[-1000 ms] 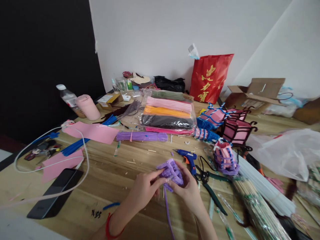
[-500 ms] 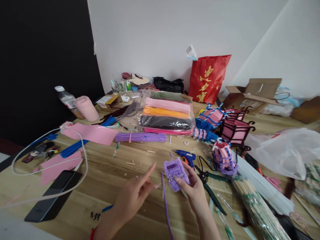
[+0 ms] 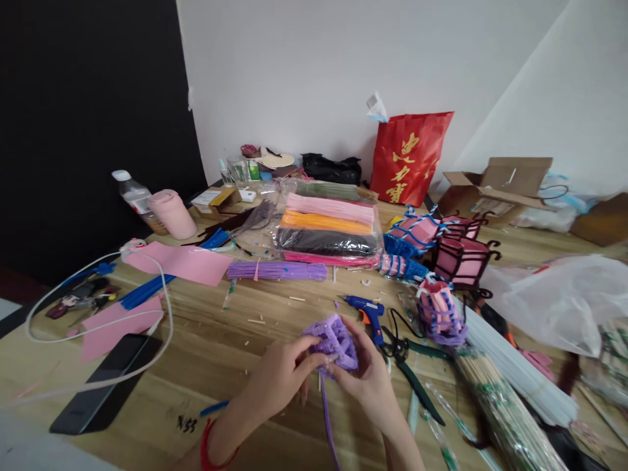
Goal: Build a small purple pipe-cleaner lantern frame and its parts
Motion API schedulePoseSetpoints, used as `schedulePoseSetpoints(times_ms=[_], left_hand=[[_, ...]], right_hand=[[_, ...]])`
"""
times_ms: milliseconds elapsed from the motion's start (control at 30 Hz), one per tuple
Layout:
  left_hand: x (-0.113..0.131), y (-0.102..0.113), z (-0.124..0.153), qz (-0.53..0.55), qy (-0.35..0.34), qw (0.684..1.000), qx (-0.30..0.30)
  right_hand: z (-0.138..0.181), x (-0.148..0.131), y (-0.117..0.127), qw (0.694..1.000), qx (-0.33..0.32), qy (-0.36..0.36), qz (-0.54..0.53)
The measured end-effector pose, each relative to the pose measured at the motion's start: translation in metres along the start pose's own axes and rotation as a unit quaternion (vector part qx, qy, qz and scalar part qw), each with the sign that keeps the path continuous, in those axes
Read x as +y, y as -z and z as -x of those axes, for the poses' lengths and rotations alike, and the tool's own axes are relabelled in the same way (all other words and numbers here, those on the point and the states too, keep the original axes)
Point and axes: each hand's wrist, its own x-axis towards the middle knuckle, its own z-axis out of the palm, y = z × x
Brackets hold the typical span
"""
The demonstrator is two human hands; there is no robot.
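A small purple woven piece of fuzzy pipe cleaner (image 3: 338, 337) is held up over the table between both hands. My left hand (image 3: 279, 369), with a red string on its wrist, pinches the piece's left side between thumb and fingers. On the other side, my right hand (image 3: 366, 376) wraps round it, thumb at the front. A long purple pipe-cleaner strand (image 3: 328, 418) runs down from beneath the piece toward the near edge; its upper end is hidden. Just beyond the right hand lies a blue glue gun (image 3: 367, 311), beside green-handled pliers (image 3: 402, 350).
A purple pipe-cleaner bundle (image 3: 277, 270) and a plastic-wrapped coloured stack (image 3: 326, 229) lie farther back. Pink-and-dark lanterns (image 3: 458, 261) and a bundle of sticks (image 3: 505, 399) are at right. On the left are a phone (image 3: 105, 386), a white cable (image 3: 169, 327) and pink sheets (image 3: 179, 261).
My left hand, which was apart with its index finger extended, has moved right and now grips the purple piece. The piece has been turned and shifted slightly left in my right hand.
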Motion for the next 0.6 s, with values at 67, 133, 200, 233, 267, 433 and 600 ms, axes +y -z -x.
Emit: schedulePoseSetpoints(times_ms=[67, 133, 200, 233, 267, 433, 600], left_hand=[[-0.001, -0.001, -0.003, -0.011, -0.005, 1.000, -0.001], [-0.004, -0.003, -0.005, -0.018, -0.012, 1.000, 0.006], [-0.006, -0.003, -0.006, -0.023, -0.017, 1.000, 0.011], [-0.008, -0.004, -0.005, -0.027, -0.019, 0.999, 0.017], [-0.009, -0.004, -0.005, -0.035, -0.020, 0.999, 0.025], [-0.011, -0.005, -0.005, -0.093, -0.031, 0.994, 0.055], [-0.013, -0.008, -0.005, -0.115, -0.048, 0.991, 0.055]], right_hand=[[0.001, 0.000, 0.000, 1.000, 0.005, 0.011, 0.012], [0.002, 0.002, 0.000, 0.999, 0.017, 0.025, 0.014], [0.002, 0.002, 0.000, 0.999, 0.025, 0.035, 0.017], [0.001, 0.002, 0.000, 0.999, 0.029, 0.039, 0.021], [0.000, 0.002, 0.001, 0.998, 0.033, 0.043, 0.026], [-0.004, -0.001, 0.008, 0.997, 0.027, 0.056, 0.051], [-0.001, -0.001, 0.009, 0.996, 0.016, 0.060, 0.071]])
